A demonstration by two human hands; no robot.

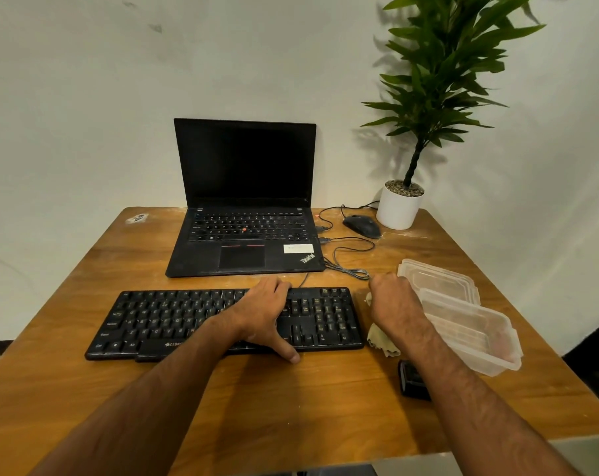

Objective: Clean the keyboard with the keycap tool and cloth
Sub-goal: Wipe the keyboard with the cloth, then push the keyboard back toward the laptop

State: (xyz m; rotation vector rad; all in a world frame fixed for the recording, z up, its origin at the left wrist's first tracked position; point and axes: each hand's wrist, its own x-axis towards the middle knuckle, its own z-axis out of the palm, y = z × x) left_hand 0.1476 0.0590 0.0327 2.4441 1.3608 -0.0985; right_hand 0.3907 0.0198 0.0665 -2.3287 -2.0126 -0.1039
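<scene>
A black keyboard [174, 321] lies across the near half of the wooden table [291, 400]. My left hand [267, 314] rests flat on its right-centre keys, fingers spread, thumb over the front edge. Just right of the keyboard lies a pale yellow cloth [382, 341]. My right hand [392, 300] is over the cloth with its fingers curled down; its grip is hidden from me. A small black object [411, 379], perhaps the keycap tool, lies on the table under my right forearm.
An open black laptop [246, 214] stands behind the keyboard, with cables and a black mouse [363, 225] to its right. A white potted plant [399, 207] fills the back right corner. Two clear plastic containers [469, 324] sit at the right edge.
</scene>
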